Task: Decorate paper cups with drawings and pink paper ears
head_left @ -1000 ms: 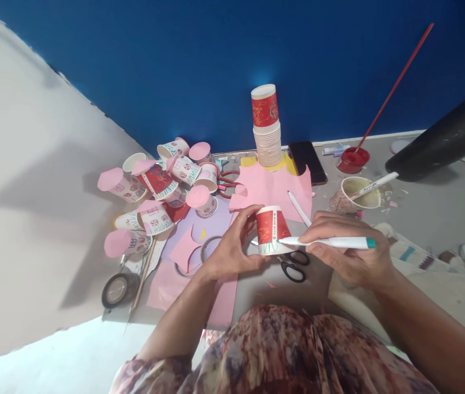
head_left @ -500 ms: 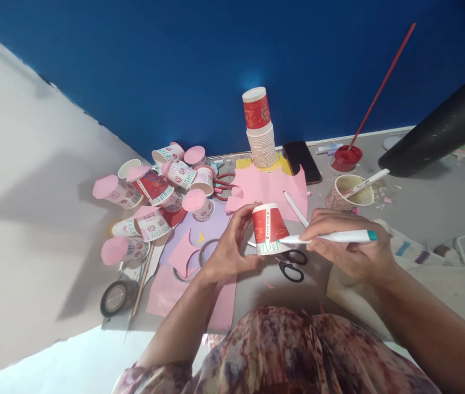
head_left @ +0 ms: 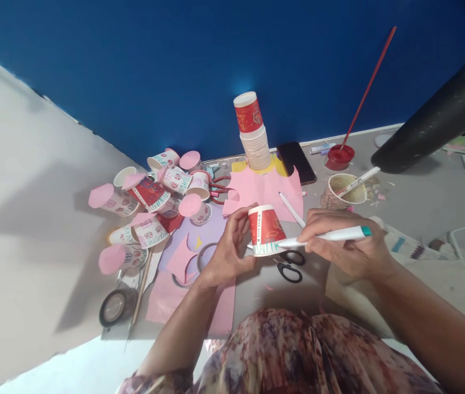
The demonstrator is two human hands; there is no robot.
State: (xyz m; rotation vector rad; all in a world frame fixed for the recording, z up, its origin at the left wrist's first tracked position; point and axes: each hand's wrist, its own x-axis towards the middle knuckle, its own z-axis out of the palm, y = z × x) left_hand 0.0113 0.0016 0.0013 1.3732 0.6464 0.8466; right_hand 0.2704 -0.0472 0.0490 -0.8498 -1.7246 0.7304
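A red and white paper cup (head_left: 266, 227) is held upside down in my left hand (head_left: 232, 249), its wide rim facing down. Green zigzag strokes run along the white band near that rim. My right hand (head_left: 343, 243) grips a white marker pen (head_left: 323, 236) with a green end, and its tip touches the cup's band at the right of the strokes. Below the cup lie black-handled scissors (head_left: 290, 272), their blades partly hidden. Another white pen (head_left: 291, 209) rests on pink paper behind my right hand.
Several decorated cups with pink paper tops (head_left: 192, 205) crowd the left. A cup stack (head_left: 255, 148) stands behind, next to a phone (head_left: 297, 162). Rightward are a used cup (head_left: 331, 194), a red pot (head_left: 339, 157) with a stick, and a black cylinder (head_left: 425, 120). Black tape (head_left: 113, 308) lies front left.
The cup has turned slightly in my left hand, so its white text strip sits further left. Green strokes have spread a little rightward under the pen tip. The view has shifted slightly.
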